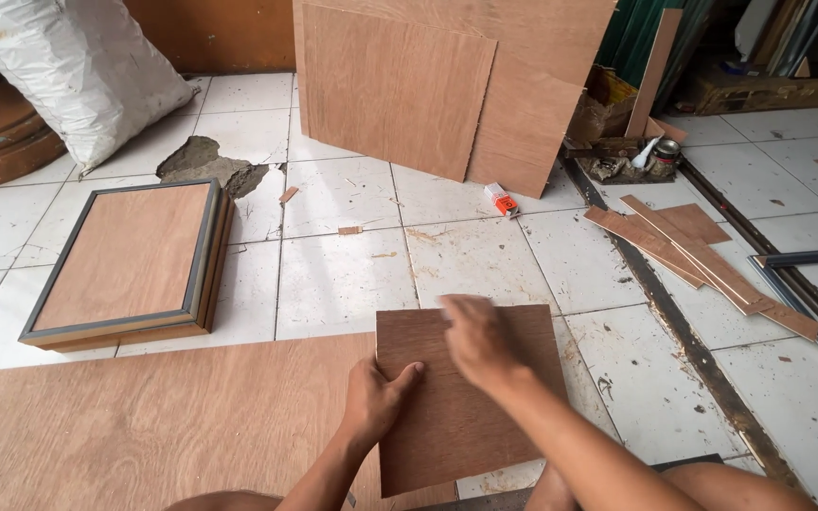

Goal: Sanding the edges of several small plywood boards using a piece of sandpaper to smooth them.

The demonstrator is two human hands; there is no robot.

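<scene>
While the left hand (pixel 371 397) grips the left edge of a small plywood panel (pixel 471 397), thumb on top, fingers curled under, the right hand (pixel 477 341) lies on the panel's face; motion blur, so I can't tell if its fingers are flat or bent. Panel sits on the tiled floor (pixel 343 274), overlapping a long plywood sheet (pixel 144 426). Framed wooden box (pixel 130 265) lies well to the left. Plywood strips (pixel 702 260) lie far right. Larger boards (pixel 428 85) lean at the back.

bare tiles (pixel 352 274) ahead, framed box (pixel 130 265) left, wood strips (pixel 702 260) right
</scene>
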